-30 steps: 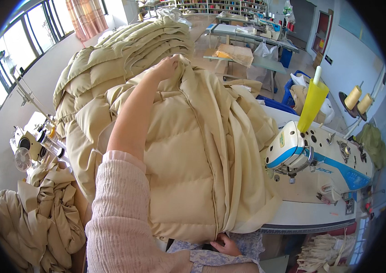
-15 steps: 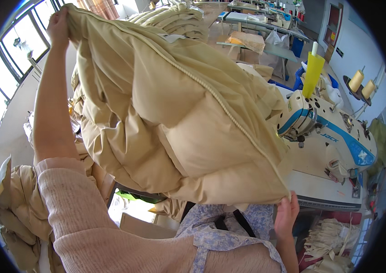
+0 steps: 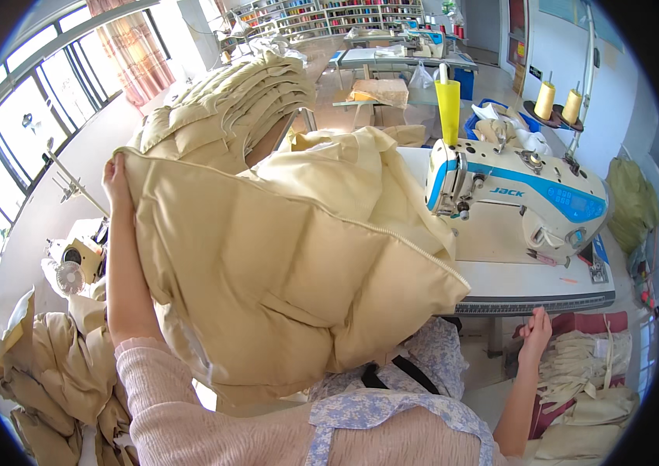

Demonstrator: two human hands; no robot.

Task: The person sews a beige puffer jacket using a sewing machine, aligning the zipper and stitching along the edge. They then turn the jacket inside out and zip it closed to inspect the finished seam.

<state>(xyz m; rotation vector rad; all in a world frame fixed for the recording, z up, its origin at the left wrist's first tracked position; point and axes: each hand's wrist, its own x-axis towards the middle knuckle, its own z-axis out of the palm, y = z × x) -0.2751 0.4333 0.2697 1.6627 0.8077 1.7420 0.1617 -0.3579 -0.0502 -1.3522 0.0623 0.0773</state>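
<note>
My left hand is up at nine o'clock, fingers closed over the top corner of the cream quilted padded jacket piece, which hangs from that grip across the middle of my view and drapes down over my lap. My right hand hangs at four o'clock, fingers loosely spread and holding nothing, just below the front edge of the white sewing table.

The risk I see is the weight: one pinched corner carries the whole bulky panel, so I judge it could slide out of my fingers and drop. Its far fold also lies on the table close by the white and blue sewing machine at two o'clock, where a swing might snag it on the needle end.

The piece is puffy, stitched into broad channels, with a zipper tape running diagonally along its upper edge. More cream pieces are stacked at twelve o'clock and heaped at seven o'clock.
</note>
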